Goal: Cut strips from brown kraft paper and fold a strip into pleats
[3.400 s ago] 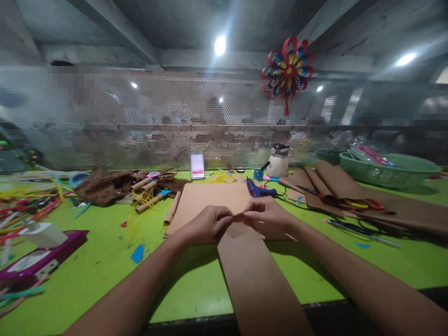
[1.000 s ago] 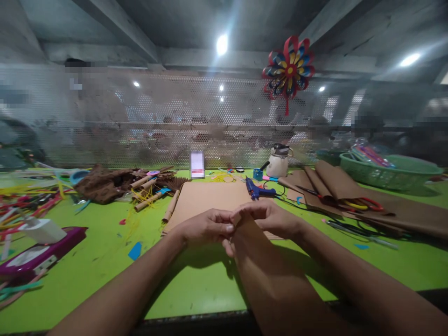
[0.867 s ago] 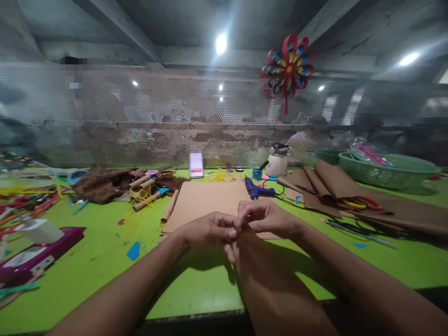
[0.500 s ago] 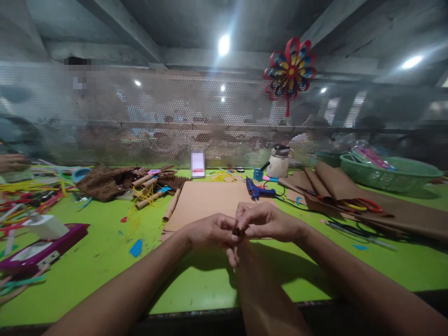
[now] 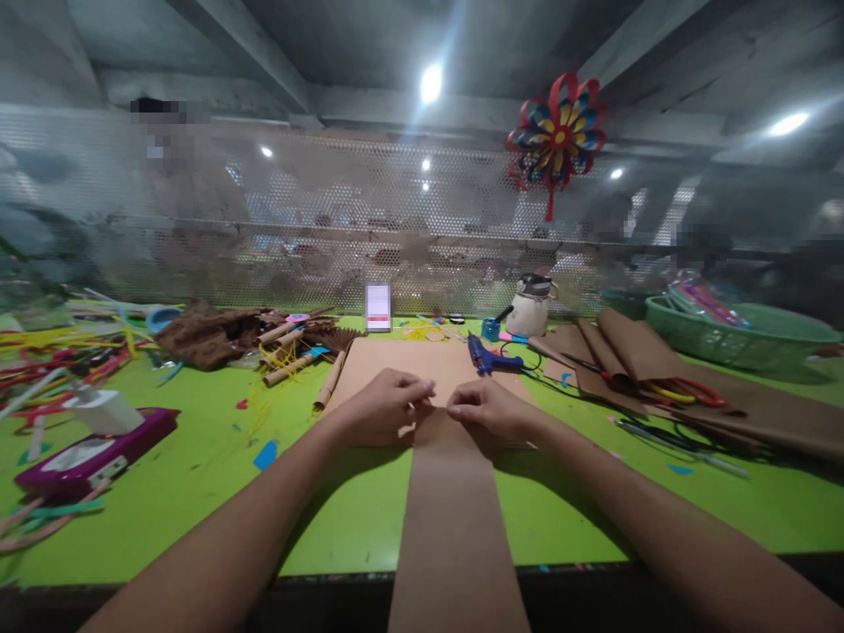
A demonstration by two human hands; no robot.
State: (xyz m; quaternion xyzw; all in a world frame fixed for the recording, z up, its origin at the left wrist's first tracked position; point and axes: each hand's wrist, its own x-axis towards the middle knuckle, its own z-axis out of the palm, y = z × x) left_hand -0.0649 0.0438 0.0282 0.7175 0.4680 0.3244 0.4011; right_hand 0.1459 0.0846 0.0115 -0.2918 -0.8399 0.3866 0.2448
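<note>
Reaching over grn table [image 5: 356, 519], L hand [image 5: 386, 406], R hand [image 5: 493, 409], grips unclear, brn strip [image 5: 454, 527], mesh [image 5: 343, 189] behind

The left forearm [image 5: 254, 519] and the right forearm [image 5: 652, 514] were stretched forward, both bared and angled inward. The left hand [image 5: 390, 406] and the right hand [image 5: 489, 409] were held near each other, palms turned inward, a gap kept between the fingertips. The left fingers were loosely curled and slightly spread; the right fingers were bent, their tips drawn close to the thumb. The wrists were held well apart.
</note>
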